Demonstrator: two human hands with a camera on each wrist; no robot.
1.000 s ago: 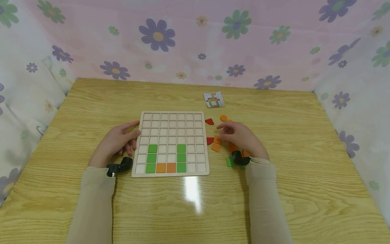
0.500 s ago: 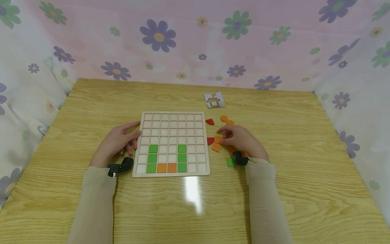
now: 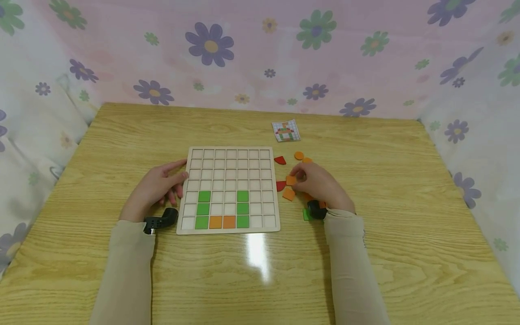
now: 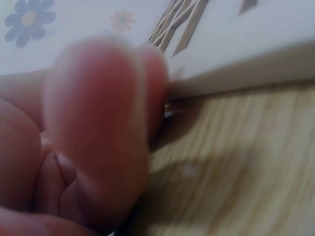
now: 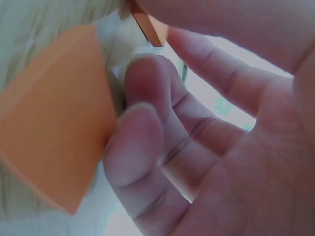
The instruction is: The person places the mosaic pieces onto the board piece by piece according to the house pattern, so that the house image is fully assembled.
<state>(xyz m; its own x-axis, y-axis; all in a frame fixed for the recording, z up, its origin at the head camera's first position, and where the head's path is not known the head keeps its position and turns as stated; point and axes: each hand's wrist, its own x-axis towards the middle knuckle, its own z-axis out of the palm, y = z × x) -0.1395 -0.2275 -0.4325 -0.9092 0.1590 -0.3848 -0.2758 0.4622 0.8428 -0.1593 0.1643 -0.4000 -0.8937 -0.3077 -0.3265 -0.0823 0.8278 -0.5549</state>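
A wooden grid board lies flat, with green square tiles in two upright columns and two orange square tiles between them in the bottom row. My left hand rests against the board's left edge, index finger extended and thumb at the rim; in the left wrist view a fingertip shows close up beside the board's side. Right of the board, my right hand pinches an orange square tile between thumb and index finger. Another orange tile lies close by its other fingers.
Two red curved-edge pieces lie along the board's right side. Orange round pieces lie beyond the right hand. A green tile and more orange pieces are partly hidden under that wrist. A printed pattern card lies farther back.
My right hand has closed its thumb and index finger on an orange square tile, which has shifted slightly away from the one below it. The left hand and board stay put.
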